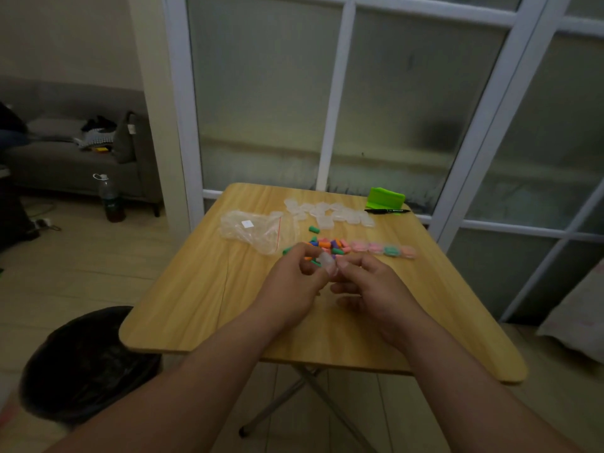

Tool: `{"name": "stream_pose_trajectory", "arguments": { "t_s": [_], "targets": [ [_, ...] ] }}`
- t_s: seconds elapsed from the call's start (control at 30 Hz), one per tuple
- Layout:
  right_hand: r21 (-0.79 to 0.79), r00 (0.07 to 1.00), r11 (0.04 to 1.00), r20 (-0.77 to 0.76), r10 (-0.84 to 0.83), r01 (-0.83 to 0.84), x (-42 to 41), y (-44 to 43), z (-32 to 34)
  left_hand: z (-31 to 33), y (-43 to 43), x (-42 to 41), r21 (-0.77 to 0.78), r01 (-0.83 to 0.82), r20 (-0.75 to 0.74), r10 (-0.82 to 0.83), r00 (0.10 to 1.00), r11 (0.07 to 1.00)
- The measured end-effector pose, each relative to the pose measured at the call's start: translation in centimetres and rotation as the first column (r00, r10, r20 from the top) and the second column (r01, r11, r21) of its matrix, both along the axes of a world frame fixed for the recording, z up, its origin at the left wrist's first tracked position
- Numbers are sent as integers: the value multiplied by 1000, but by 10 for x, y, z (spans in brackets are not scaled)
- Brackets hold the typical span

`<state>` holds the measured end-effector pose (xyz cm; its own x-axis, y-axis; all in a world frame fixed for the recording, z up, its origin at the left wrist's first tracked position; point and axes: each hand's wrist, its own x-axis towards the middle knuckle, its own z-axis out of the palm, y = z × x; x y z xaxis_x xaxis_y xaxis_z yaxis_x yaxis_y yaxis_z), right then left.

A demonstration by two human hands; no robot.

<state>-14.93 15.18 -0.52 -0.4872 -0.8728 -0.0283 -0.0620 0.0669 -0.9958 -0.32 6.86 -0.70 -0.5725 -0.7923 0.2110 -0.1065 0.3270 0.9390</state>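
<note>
Left hand [295,282]: your fingers are curled round a small clear case [327,261], just below the middle of the frame.
Right hand [369,289]: your thumb and forefinger pinch the same case from the other side, and the lower fingers are curled under.
Case: it is held above the table [196,305], right in front of the pile of foam plugs [327,245]. You cannot tell from here whether it is open or snapped shut.
Slip risk: the case is small and smooth and held only at the fingertips. A hard squeeze to close it could shoot it out of your grip.
Spill risk: if a plug sits proud of the rim, the lid may not seat and the plug can pop out.
Scatter risk: your knuckles hang close over the loose plugs. A jerk could knock them toward the plastic bag [255,228] or off the edge.
Row risk: the filled cases [384,249] lie just right of the pile, so a careless put-down could push them out of line.
Light: the room is dim, so colours are easy to mix up.
</note>
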Motion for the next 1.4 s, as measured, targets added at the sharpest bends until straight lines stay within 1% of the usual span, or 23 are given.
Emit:
{"name": "stream_pose_trajectory", "arguments": {
  "t_s": [0.1, 0.2, 0.3, 0.43, 0.5, 0.63, 1.0, 1.13, 1.3, 1.4],
  "targets": [
    [15, 1000, 1000, 6, -6, 6, 0, 1, 4, -2, 2, 0, -90, 54, 73, -47, 996, 995],
    [24, 1000, 1000, -23, -6, 6, -3, 3, 3, -1, 4, 1, -74, 107, 113, -98, 989, 992],
    [13, 999, 1000, -32, -11, 11, -8, 3, 2, 3, 6, 1, 41, 143, 68, -145, 987, 989],
    [10, 1000, 1000, -17, 5, -5, -7, 2, 0, 8, 8, 2, 228, 214, -42, -210, 977, 950],
    [24, 1000, 1000, -14, 8, -8, -8, 2, 0, 8, 7, 2, 280, 220, -59, -212, 976, 935],
    [44, 997, 997, 49, 62, -64, -9, 2, 2, 4, 5, 2, 361, 231, -112, -204, 973, 903],
    [76, 994, 992, 46, 96, -100, -7, -2, -4, 4, 2, 5, 353, 238, -84, -223, 971, 905],
    [78, 997, 994, 22, 73, -75, -6, -3, -4, 5, 2, 6, 382, 231, -85, -215, 973, 895],
    [60, 999, 998, -36, 39, -37, -3, -3, -4, 2, 0, 4, 467, 221, -142, -174, 974, 856],
    [48, 1000, 998, -6, -27, 27, -5, -5, -4, 3, -2, 3, 545, 197, -167, -125, 978, 815]
  ]
}}
